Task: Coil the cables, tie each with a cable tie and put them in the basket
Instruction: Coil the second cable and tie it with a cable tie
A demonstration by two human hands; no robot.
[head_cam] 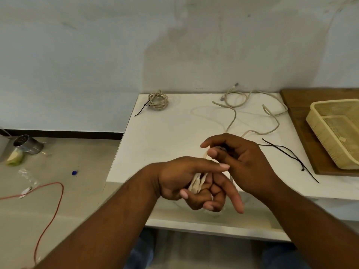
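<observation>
Left hand [180, 177] grips cable [195, 184] (index straight); right hand [242, 160] pinches black tie [272, 146]

Bare, untidy workroom: stained wall [174, 45] beyond the left hand [181, 177], white table [165, 133] under it, can [28, 146] and red wire [55, 206] on the floor [81, 156] to its left

basket [334, 102] cut off right, cable [196, 184] half hidden
</observation>
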